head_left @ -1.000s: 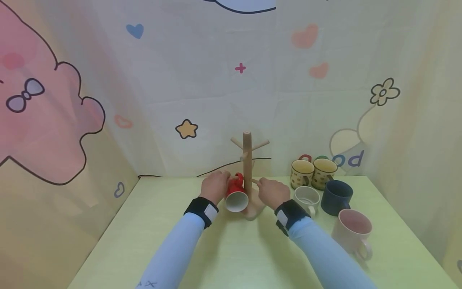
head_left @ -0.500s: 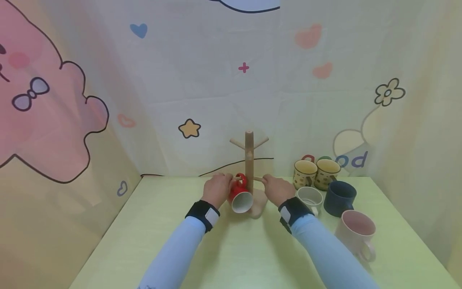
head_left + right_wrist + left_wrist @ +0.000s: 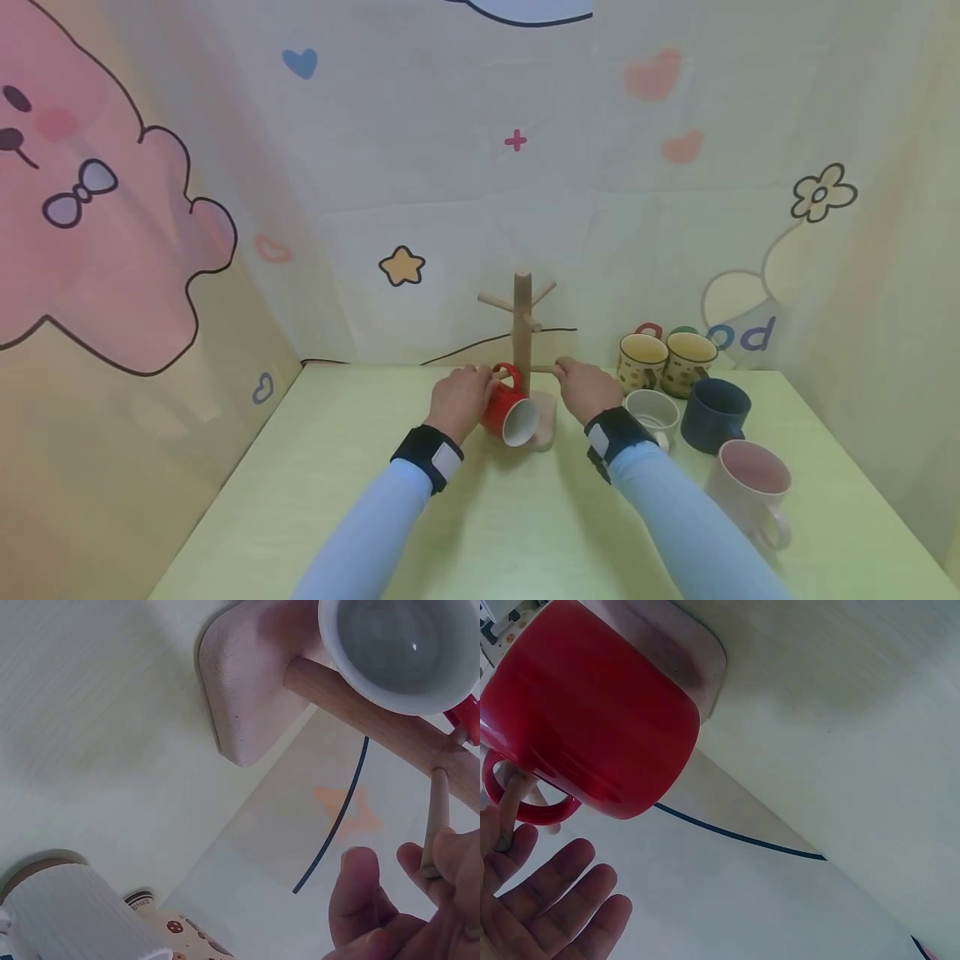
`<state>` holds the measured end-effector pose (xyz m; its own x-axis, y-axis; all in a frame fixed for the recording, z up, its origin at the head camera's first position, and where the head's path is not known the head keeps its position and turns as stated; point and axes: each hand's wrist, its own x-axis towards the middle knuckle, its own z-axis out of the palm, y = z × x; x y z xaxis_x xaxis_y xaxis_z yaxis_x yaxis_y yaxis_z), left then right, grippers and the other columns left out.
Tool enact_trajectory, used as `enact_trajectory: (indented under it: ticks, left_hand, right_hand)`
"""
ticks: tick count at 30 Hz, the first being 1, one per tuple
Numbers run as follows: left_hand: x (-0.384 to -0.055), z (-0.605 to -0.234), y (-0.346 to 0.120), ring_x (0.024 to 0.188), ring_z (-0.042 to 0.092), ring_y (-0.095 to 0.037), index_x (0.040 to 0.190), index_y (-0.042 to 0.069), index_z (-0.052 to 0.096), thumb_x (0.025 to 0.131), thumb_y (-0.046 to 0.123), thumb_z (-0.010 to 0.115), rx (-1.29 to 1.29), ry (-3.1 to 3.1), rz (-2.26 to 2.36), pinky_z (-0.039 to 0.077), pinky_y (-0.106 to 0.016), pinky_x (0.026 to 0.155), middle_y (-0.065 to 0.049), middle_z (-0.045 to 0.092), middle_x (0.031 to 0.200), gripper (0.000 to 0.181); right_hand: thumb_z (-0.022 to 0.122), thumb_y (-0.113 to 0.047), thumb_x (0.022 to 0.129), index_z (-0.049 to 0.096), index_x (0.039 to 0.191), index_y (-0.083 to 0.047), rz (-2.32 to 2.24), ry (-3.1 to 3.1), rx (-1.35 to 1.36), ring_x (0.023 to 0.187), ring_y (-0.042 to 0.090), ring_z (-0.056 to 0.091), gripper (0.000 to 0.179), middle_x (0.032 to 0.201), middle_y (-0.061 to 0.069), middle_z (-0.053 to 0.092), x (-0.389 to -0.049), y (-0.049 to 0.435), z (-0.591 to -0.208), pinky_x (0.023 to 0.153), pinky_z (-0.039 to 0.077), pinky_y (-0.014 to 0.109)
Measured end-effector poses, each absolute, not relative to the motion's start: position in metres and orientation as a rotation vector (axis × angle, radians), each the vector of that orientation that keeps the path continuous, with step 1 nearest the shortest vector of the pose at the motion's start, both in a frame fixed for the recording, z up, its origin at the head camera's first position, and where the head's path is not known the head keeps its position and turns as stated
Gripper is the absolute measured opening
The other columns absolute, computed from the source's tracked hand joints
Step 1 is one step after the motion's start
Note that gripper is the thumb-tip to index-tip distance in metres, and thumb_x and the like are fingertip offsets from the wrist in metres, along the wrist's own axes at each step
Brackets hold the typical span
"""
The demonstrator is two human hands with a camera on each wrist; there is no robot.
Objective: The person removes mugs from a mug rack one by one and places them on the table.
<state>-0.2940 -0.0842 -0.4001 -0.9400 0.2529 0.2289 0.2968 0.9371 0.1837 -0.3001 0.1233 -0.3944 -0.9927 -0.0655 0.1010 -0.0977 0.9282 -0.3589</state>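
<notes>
A wooden mug stand point(image 3: 522, 350) with pegs is upright on the table. From its lower left peg point(image 3: 510, 802) hangs a red mug point(image 3: 501, 412) by its handle, white inside, its mouth turned to the front right. My left hand point(image 3: 459, 402) pinches that peg's tip between thumb and index finger; the other fingers extend below the mug in the left wrist view. On the opposite side my right hand point(image 3: 589, 390) pinches the end of another low peg point(image 3: 437, 814), its remaining fingers loosely bent. The stand's flat base point(image 3: 247, 682) lies under the mug.
Right of my right hand stand two cream patterned mugs point(image 3: 642, 360), a white mug point(image 3: 651, 408), a dark blue mug point(image 3: 715, 417) and a pink mug point(image 3: 746, 487) nearer the front. A printed curtain point(image 3: 450, 167) hangs behind the table point(image 3: 480, 533).
The stand has turned, its front upper peg swinging from left to right. The red mug's mouth has swung rightward with it. Both hands have kept their pinch; the view has shifted slightly.
</notes>
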Motion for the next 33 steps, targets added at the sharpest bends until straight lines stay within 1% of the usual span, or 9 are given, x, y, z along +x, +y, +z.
enact_trajectory:
  ticks: [4, 9, 13, 15, 17, 21, 26, 29, 33]
  left_hand:
    - [-0.291, -0.4, -0.082, 0.079, 0.057, -0.02, 0.115, 0.011, 0.067, 0.102, 0.036, 0.056, -0.41, -2.896, -0.331, 0.053, -0.029, 0.064, -0.006, 0.064, 0.09, 0.03]
    - [-0.29, -0.4, -0.081, 0.079, 0.056, -0.02, 0.115, 0.011, 0.068, 0.101, 0.036, 0.057, -0.404, -2.892, -0.32, 0.053, -0.029, 0.065, -0.006, 0.065, 0.091, 0.031]
    - [-0.29, -0.4, -0.08, 0.079, 0.055, -0.02, 0.117, 0.012, 0.068, 0.101, 0.037, 0.057, -0.407, -2.885, -0.317, 0.054, -0.03, 0.066, -0.006, 0.063, 0.092, 0.032]
    - [-0.29, -0.402, -0.081, 0.08, 0.056, -0.02, 0.119, 0.013, 0.067, 0.101, 0.038, 0.057, -0.412, -2.884, -0.317, 0.054, -0.03, 0.067, -0.006, 0.063, 0.094, 0.033]
    - [-0.291, -0.405, -0.083, 0.081, 0.056, -0.019, 0.122, 0.015, 0.066, 0.1, 0.04, 0.058, -0.421, -2.879, -0.312, 0.054, -0.029, 0.067, -0.006, 0.063, 0.096, 0.034]
    - [-0.291, -0.412, -0.09, 0.085, 0.058, -0.02, 0.129, 0.016, 0.063, 0.1, 0.041, 0.059, -0.416, -2.871, -0.316, 0.056, -0.031, 0.069, -0.008, 0.063, 0.104, 0.039]
    - [-0.292, -0.42, -0.099, 0.101, 0.061, -0.026, 0.14, 0.014, 0.055, 0.098, 0.037, 0.062, -0.351, -2.879, -0.331, 0.058, -0.038, 0.079, -0.013, 0.062, 0.122, 0.048]
    - [-0.291, -0.425, -0.101, 0.107, 0.06, -0.028, 0.142, 0.013, 0.053, 0.097, 0.029, 0.066, -0.336, -2.867, -0.335, 0.057, -0.04, 0.082, -0.014, 0.06, 0.127, 0.05]
    - [-0.288, -0.434, -0.103, 0.114, 0.058, -0.031, 0.14, 0.01, 0.053, 0.095, 0.021, 0.066, -0.38, -2.805, -0.315, 0.057, -0.042, 0.085, -0.017, 0.057, 0.131, 0.049]
  right_hand:
    - [0.045, -0.033, 0.107, 0.061, 0.123, -0.014, 0.573, -3.009, 0.113, 0.07, 0.027, 0.057, 0.03, 0.083, 0.008, 0.064, -0.299, 0.124, -0.393, 0.057, 0.045, 0.039]
    - [0.043, -0.033, 0.107, 0.06, 0.126, -0.014, 0.573, -3.021, 0.094, 0.075, 0.029, 0.061, 0.032, 0.091, 0.01, 0.067, -0.298, 0.124, -0.393, 0.063, 0.05, 0.046]
    - [0.042, -0.032, 0.108, 0.056, 0.133, -0.013, 0.568, -3.021, 0.079, 0.087, 0.035, 0.066, 0.034, 0.104, 0.015, 0.07, -0.298, 0.124, -0.394, 0.072, 0.052, 0.054]
    - [0.041, -0.031, 0.108, 0.054, 0.138, -0.013, 0.561, -3.023, 0.071, 0.095, 0.038, 0.066, 0.037, 0.113, 0.018, 0.069, -0.298, 0.124, -0.396, 0.076, 0.052, 0.057]
    - [0.041, -0.029, 0.108, 0.05, 0.142, -0.011, 0.556, -3.02, 0.065, 0.098, 0.039, 0.066, 0.039, 0.118, 0.02, 0.067, -0.297, 0.125, -0.397, 0.077, 0.052, 0.058]
    - [0.043, -0.026, 0.106, 0.047, 0.144, -0.007, 0.542, -3.019, 0.056, 0.101, 0.041, 0.065, 0.042, 0.119, 0.022, 0.066, -0.293, 0.126, -0.397, 0.078, 0.052, 0.058]
    - [0.046, -0.024, 0.105, 0.043, 0.145, 0.0, 0.551, -3.055, 0.03, 0.11, 0.044, 0.061, 0.047, 0.124, 0.027, 0.062, -0.284, 0.127, -0.397, 0.088, 0.049, 0.061]
    - [0.048, -0.021, 0.103, 0.045, 0.143, 0.001, 0.557, -3.035, 0.036, 0.106, 0.043, 0.063, 0.046, 0.121, 0.027, 0.063, -0.274, 0.129, -0.401, 0.085, 0.051, 0.058]
    - [0.053, -0.012, 0.097, 0.052, 0.136, 0.001, 0.546, -2.961, 0.073, 0.092, 0.042, 0.066, 0.042, 0.11, 0.026, 0.066, -0.261, 0.131, -0.409, 0.074, 0.054, 0.055]
